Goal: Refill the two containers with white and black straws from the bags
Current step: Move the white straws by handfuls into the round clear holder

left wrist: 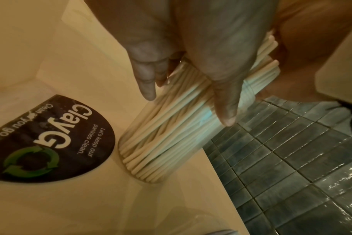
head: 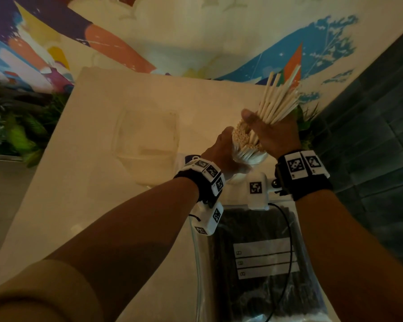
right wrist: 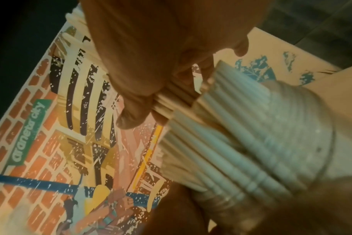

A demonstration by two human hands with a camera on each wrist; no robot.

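My left hand [head: 221, 147] grips a clear round container [left wrist: 161, 143] packed with white straws [head: 242, 138], held tilted just above the table. In the left wrist view its thumb and fingers [left wrist: 227, 111] wrap the container's wall. My right hand [head: 270, 133] clasps a second bundle of white straws [head: 279, 98] that fans up and to the right, its lower ends at the container's mouth. The right wrist view shows that hand [right wrist: 143, 95] curled round the bundle [right wrist: 167, 101] beside the blurred container [right wrist: 261, 143]. A clear bag of black straws [head: 261, 263] lies on the table under my wrists.
The pale table [head: 102, 182] carries a faint flat clear shape [head: 147, 135] in its middle and a dark round sticker [left wrist: 50, 138]. A painted mural wall [head: 196, 31] stands behind, plants [head: 14, 131] at left, and dark tiled floor [head: 370, 135] past the table's right edge.
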